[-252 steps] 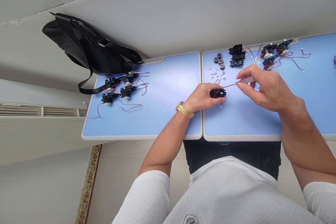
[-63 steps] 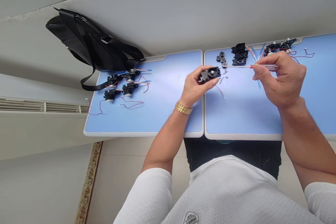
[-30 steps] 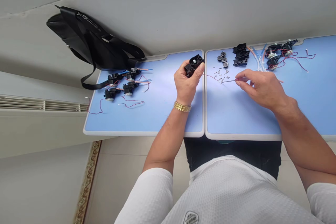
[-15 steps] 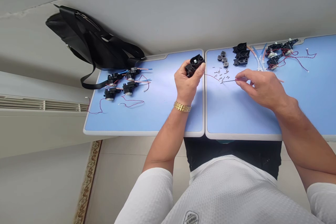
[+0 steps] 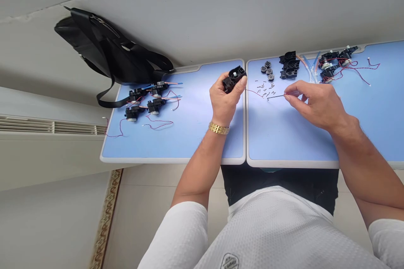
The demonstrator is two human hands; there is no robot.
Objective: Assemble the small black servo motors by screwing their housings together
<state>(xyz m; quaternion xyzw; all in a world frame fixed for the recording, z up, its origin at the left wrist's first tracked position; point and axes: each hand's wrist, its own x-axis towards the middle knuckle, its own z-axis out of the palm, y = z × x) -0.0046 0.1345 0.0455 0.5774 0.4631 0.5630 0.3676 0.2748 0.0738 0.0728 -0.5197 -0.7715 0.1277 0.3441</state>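
My left hand (image 5: pixel 227 96) is closed around a black plastic housing (image 5: pixel 235 77) with a small white part inside. A thin red wire (image 5: pixel 254 92) trails from it to the right. My right hand (image 5: pixel 317 103) pinches a screwdriver, its thin metal shaft (image 5: pixel 275 97) pointing left and its handle mostly hidden by the fingers. At the shaft's tip sits something tiny, perhaps a screw. Several loose screws (image 5: pixel 265 89) lie scattered on the blue tabletop just beyond the tip. Behind them stand several small round black-and-silver parts (image 5: pixel 269 71).
Black housings (image 5: pixel 289 65) line the back edge, beside clear and coloured tubes (image 5: pixel 312 67) and wired assemblies (image 5: pixel 330 65). More assemblies (image 5: pixel 153 105) rest on the left table (image 5: pixel 189 134), near a black bag (image 5: pixel 107 50) against the wall. A narrow gap separates the two tables.
My right hand and the screwdriver have shifted very slightly right, with the tip drawing a little away from the scattered screws. The left hand and housing look unmoved.
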